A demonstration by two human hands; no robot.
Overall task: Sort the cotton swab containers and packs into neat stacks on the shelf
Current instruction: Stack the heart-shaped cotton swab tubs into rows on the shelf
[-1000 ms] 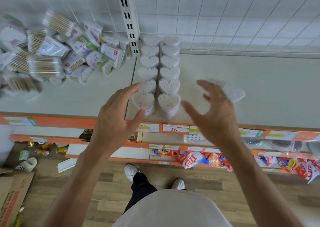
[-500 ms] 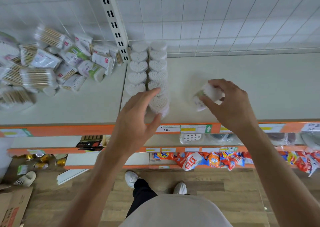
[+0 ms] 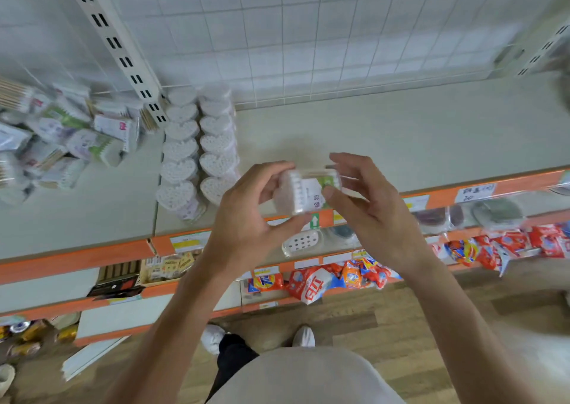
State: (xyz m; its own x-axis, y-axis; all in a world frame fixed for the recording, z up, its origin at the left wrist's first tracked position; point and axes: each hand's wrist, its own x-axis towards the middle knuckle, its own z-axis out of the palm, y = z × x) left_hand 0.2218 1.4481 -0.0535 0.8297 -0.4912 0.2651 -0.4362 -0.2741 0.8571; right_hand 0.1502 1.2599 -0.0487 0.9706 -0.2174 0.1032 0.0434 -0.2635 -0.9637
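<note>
A clear heart-shaped cotton swab container (image 3: pixel 303 191) with a white and green label is held on its side above the shelf's front edge. My left hand (image 3: pixel 246 215) grips its left end with fingers above and thumb below. My right hand (image 3: pixel 364 197) pinches its right end with thumb and fingertips. Two rows of stacked heart-shaped containers (image 3: pixel 197 151) run from the shelf's front edge back to the wall, left of my hands. A loose heap of cotton swab packs (image 3: pixel 58 135) lies on the shelf section at far left.
The pale shelf (image 3: pixel 401 132) stretches bare to the right of the rows, backed by a white wire grid. A slotted upright (image 3: pixel 120 49) divides the two sections. Lower shelves hold a soap dish (image 3: pixel 303 242) and red snack bags (image 3: pixel 324 280). Wooden floor lies below.
My right hand picked the lone container off the shelf and brought it toward me. My left hand left the front stacks and took hold of its other end. The view shifted rightward.
</note>
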